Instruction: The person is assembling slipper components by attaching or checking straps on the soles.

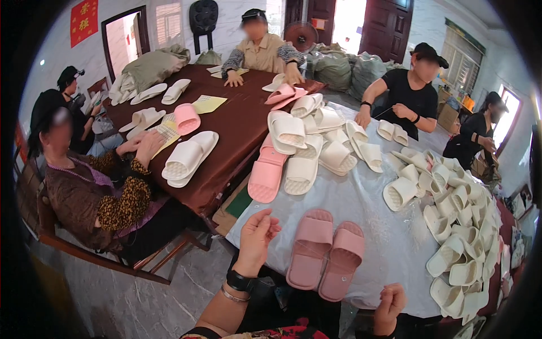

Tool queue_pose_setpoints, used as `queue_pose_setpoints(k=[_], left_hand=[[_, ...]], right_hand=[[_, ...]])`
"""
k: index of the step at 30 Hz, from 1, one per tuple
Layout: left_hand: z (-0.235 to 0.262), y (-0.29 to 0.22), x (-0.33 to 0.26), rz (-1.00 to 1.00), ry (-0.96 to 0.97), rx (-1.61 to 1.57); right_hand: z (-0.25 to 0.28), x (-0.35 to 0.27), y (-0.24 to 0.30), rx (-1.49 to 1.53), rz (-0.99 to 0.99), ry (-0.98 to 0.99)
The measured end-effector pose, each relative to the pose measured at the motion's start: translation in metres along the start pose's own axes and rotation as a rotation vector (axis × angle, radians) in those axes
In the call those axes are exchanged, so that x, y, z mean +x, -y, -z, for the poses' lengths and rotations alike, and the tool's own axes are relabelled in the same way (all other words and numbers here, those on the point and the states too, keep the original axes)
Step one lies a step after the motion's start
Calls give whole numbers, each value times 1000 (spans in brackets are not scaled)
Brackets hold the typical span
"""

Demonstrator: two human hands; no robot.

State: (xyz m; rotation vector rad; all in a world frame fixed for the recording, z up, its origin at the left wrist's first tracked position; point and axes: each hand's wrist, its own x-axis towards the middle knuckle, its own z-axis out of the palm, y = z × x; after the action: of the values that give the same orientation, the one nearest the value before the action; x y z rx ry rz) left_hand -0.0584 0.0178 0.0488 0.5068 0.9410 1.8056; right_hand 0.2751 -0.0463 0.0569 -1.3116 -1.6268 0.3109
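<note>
Dusty-pink slippers lie between left hand and right hand (both curled narrow, contents unclear).

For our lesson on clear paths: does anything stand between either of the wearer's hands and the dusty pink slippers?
Nothing visible does: only pale sheet shows between the left hand and the slippers, and likewise from the right hand.

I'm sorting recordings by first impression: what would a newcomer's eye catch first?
Probably the pair of dusty-pink open-toed slippers on the pale plastic-covered table, at lower centre. Next comes the heap of cream open-toed slippers at right, then the red rectangular banner at upper left.
</note>
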Motion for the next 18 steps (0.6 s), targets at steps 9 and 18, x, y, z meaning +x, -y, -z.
queue_pose_setpoints(k=[9, 18], left_hand=[[21, 16, 6, 4, -113, 147], [21, 9, -4, -25, -26, 145]], right_hand=[[16, 47, 82, 967, 695, 683], [-4, 19, 65, 11, 133, 389]])
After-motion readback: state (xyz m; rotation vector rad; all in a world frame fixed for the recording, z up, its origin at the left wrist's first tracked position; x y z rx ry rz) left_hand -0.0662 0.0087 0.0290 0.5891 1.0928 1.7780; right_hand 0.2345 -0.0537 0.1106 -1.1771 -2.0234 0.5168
